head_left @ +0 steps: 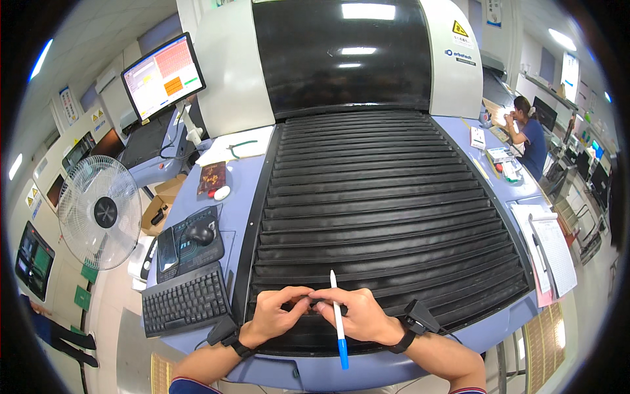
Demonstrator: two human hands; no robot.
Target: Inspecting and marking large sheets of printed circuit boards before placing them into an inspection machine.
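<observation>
In front of me, over the near end of the black ribbed bellows cover (367, 217), my two hands meet at the fingertips. My right hand (364, 318) is closed on a white marker pen (338, 320), which stands nearly upright with its blue end toward me. The fingers of my left hand (274, 318) are pinched together against those of the right. Whatever sits between the fingertips is too small and dark to make out. Each wrist wears a black strap with a small black device.
A black keyboard (186, 301), mouse (200, 232) and phone (168, 249) lie at the left. Beyond are green-handled pliers (241, 147) and a monitor (164, 75). A clipboard with papers (552, 253) lies right. A fan (105, 212) stands far left; another person (533, 141) sits at the right.
</observation>
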